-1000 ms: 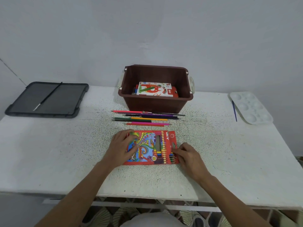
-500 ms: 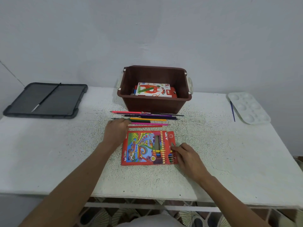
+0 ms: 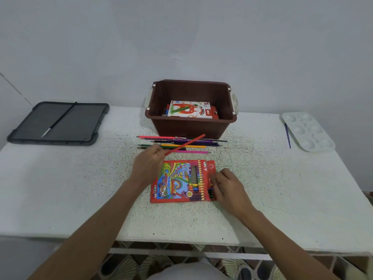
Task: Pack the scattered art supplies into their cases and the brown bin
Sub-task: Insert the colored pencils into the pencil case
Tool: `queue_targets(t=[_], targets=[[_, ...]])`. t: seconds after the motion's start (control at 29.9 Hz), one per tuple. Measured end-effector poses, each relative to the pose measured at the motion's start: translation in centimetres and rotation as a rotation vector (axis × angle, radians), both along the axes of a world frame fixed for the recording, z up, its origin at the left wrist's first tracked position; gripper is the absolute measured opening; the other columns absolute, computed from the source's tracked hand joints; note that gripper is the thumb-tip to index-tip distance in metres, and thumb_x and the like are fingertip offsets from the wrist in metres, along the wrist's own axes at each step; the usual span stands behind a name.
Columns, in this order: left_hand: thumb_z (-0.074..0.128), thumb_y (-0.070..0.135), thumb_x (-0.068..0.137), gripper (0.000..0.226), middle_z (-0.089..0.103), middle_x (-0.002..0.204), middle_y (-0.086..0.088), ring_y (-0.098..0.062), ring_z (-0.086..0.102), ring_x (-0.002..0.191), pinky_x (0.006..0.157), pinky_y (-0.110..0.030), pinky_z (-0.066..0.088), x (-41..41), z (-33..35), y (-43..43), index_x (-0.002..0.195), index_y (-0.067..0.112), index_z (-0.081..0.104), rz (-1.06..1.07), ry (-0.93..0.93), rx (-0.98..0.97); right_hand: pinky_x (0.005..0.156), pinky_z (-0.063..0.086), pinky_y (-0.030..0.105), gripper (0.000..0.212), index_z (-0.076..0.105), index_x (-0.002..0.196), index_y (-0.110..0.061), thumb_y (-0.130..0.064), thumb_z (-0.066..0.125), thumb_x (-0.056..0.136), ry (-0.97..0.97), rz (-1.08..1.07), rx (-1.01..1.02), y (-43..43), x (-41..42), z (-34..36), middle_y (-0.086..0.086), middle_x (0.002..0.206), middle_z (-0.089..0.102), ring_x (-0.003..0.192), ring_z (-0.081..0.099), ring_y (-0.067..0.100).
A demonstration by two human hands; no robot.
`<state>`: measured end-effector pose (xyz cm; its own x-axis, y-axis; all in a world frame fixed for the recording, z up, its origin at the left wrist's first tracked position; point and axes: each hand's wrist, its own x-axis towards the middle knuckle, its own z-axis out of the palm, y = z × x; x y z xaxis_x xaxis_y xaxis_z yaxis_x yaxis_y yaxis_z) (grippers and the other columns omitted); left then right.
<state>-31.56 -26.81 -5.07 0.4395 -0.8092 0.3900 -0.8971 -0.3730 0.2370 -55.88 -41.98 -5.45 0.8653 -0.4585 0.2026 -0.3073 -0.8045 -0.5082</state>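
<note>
Red pencil between fingers of left hand, aslant

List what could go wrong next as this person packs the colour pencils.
1. The red pencil, held tilted in the left hand, may miss the narrow open end of the pencil box, which the right hand holds.
2. The left hand's swing could scatter the loose pencils lying in front of the brown bin.
3. The blue brush by the palette could be forgotten.
</note>
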Motion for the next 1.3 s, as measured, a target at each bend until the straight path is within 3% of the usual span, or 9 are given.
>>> queue_targets(t=[0.07,0.2,0.3,0.43,0.77,0.94,1.04,1.17,1.3], targets=[[0.067,0.011,0.088,0.021,0.062,0.093,0.0,-0.01,0.059,0.072,0.056,-0.022,0.053,-1.3,0.2,-0.2,0.109,0.011,0.068,0.04,0.183,-0.103,0.064,0.04,0.025,0.014,0.063,0.106,-0.008,-0.013,0.058,0.095,-0.008,-0.002,0.006,0.1,0.5,0.3,0.003,0.094,0.054,0.079,0.053,0.015],[0.064,0.01,0.091,0.01,0.07,0.093,0.001,-0.012,0.068,0.085,0.076,-0.03,0.057,-4.1,1.2,-0.7,0.1,0.015,0.064,0.071,0.78,-0.298,0.07,0.044,0.025,0.022,0.064,0.116,-0.01,-0.017,0.058,0.097,-0.066,-0.036,0.078,0.6,1.8,1.6,-0.002,0.101,0.054,0.088,0.054,0.011],[0.07,0.008,0.087,0.013,0.074,0.092,0.001,-0.013,0.07,0.09,0.084,-0.03,0.055,-5.8,2.1,-0.9,0.098,0.013,0.066,0.058,1.041,-0.377,0.073,0.049,0.028,0.025,0.065,0.12,-0.014,-0.021,0.058,0.097,-0.087,-0.029,0.078,1.0,2.8,2.4,-0.003,0.102,0.054,0.09,0.055,0.011],[0.075,0.004,0.082,0.013,0.074,0.09,-0.005,-0.019,0.071,0.089,0.083,-0.027,0.056,-7.5,2.5,-0.8,0.092,0.008,0.068,0.032,1.202,-0.477,0.07,0.051,0.03,0.029,0.064,0.122,-0.015,-0.024,0.058,0.095,-0.09,0.041,0.008,1.7,3.4,3.0,0.001,0.098,0.054,0.089,0.055,0.016],[0.073,0.01,0.084,0.012,0.074,0.094,-0.006,-0.019,0.071,0.092,0.076,-0.027,0.057,-8.0,2.5,-0.4,0.095,0.008,0.07,0.014,1.355,-0.436,0.067,0.049,0.027,0.016,0.068,0.107,-0.009,-0.013,0.064,0.092,-0.115,0.065,-0.079,0.3,2.8,2.1,0.003,0.097,0.059,0.084,0.057,0.017],[0.067,0.018,0.088,0.008,0.074,0.094,0.0,-0.014,0.072,0.088,0.068,-0.029,0.06,-6.2,1.9,1.5,0.096,0.016,0.068,0.111,1.197,-0.395,0.059,0.043,0.024,0.012,0.071,0.1,-0.005,-0.007,0.068,0.088,-0.021,0.028,-0.162,-5.1,-0.4,1.4,0.001,0.087,0.06,0.072,0.052,0.013],[0.068,0.023,0.089,0.012,0.071,0.092,0.008,-0.006,0.07,0.086,0.062,-0.016,0.055,-5.2,0.8,2.3,0.096,0.014,0.067,0.177,0.986,-0.321,0.052,0.048,0.032,0.011,0.071,0.096,-0.005,-0.005,0.071,0.085,0.048,0.013,-0.251,-8.4,-3.1,1.5,0.003,0.082,0.06,0.067,0.055,0.022],[0.07,0.026,0.088,0.018,0.058,0.117,0.004,-0.007,0.053,0.108,0.084,-0.024,0.049,-4.0,-1.7,3.4,0.104,0.02,0.066,0.126,0.557,-0.188,0.049,0.048,0.037,0.01,0.071,0.093,-0.004,-0.004,0.072,0.083,0.127,-0.033,-0.331,-12.0,-6.3,1.7,0.005,0.081,0.059,0.067,0.058,0.029],[0.07,0.031,0.086,0.027,0.05,0.132,-0.003,-0.009,0.04,0.119,0.088,-0.03,0.049,-3.6,-4.0,4.1,0.11,0.02,0.065,0.093,0.41,-0.111,0.046,0.049,0.039,0.012,0.071,0.095,-0.004,-0.004,0.072,0.083,0.152,-0.061,-0.375,-13.4,-8.1,2.0,0.007,0.082,0.059,0.068,0.058,0.031]])
